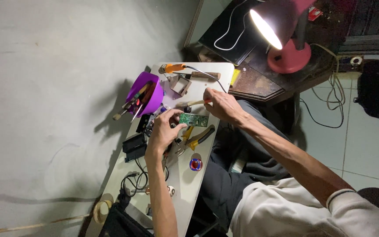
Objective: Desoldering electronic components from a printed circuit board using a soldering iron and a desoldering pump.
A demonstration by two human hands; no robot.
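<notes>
My left hand pinches the left end of a small green circuit board and holds it just above the white table. My right hand is closed on a slim tool with a pale handle, whose tip points toward the table just beyond the board. A thin grey cable runs from an orange-handled tool at the table's far end toward my right hand.
A purple bowl holds several tools. Yellow-handled pliers, a small blue and red spool, a black box, tangled cables and a tape roll lie on the table. A red lamp shines nearby.
</notes>
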